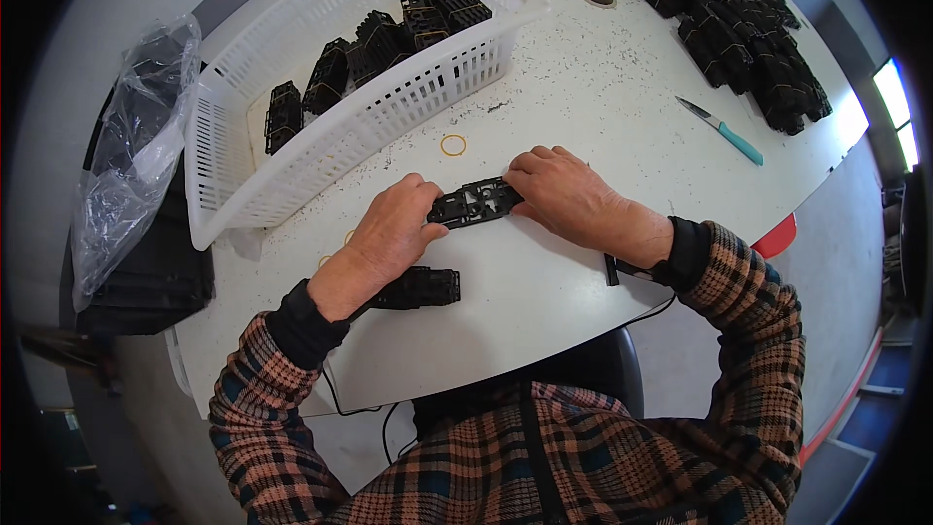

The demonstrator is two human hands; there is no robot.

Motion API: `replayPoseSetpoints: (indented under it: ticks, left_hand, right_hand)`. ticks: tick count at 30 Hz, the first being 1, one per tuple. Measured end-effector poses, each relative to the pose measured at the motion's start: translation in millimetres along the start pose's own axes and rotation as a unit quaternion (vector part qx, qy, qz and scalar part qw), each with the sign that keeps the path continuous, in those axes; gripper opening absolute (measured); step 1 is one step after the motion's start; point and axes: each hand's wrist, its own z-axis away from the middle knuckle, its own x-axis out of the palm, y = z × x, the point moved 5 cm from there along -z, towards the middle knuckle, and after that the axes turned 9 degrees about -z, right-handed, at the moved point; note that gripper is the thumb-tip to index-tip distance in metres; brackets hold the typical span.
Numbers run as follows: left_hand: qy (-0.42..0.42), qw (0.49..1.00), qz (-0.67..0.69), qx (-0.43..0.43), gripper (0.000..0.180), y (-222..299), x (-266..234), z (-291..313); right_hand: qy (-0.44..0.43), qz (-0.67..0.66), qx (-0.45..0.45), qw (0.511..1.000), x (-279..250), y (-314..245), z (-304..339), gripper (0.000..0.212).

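Observation:
Between my two hands is a flat black plastic frame part (474, 202) with cut-out openings, held level just over the table. My left hand (389, 224) grips its left end between thumb and fingers. The right end is pinched by my right hand (564, 192), thumb below and fingers above. Beside my left wrist lies another black plastic piece (425, 288), partly hidden by the forearm. A small black object (611, 270) shows from under my right wrist. Beyond my hands a yellow rubber band (453, 145) rests on the table.
A white slatted basket (360, 117) at the far left holds several black bundles (379, 39). Many banded black bundles (739, 29) are piled at the far right, near a turquoise-handled knife (724, 131). Dark crumbs litter the white table (573, 78). Clear plastic (141, 146) drapes a black box.

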Motion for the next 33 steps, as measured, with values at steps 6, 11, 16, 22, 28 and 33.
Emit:
replayPoseSetpoints:
  ticks: [6,11,16,22,28,33]
  left_hand:
    - [-0.01,1.0,0.014,0.015,0.038,-2,2,-1]
    - [0.004,0.999,0.004,0.035,0.038,-2,2,-1]
    - [0.028,0.997,-0.005,0.066,0.038,-2,0,0]
    - [0.029,0.997,-0.007,0.069,0.04,0,1,1]
    - [0.027,0.997,-0.001,0.07,0.039,3,0,1]
    - [0.021,0.998,0.015,0.06,0.04,3,0,-1]
  right_hand:
    - [0.0,-0.02,-0.004,1.0,-3,0,-1,0.03]
    - [0.008,-0.047,-0.017,0.999,-4,1,-2,0.025]
    - [-0.009,-0.01,0.005,1.0,-4,-3,-4,0.023]
    - [0.008,-0.026,-0.008,1.0,-4,-2,-4,0.024]
    - [0.032,-0.055,-0.031,0.997,-6,3,-5,0.029]
    - [-0.005,-0.126,0.01,0.992,-10,10,-10,0.031]
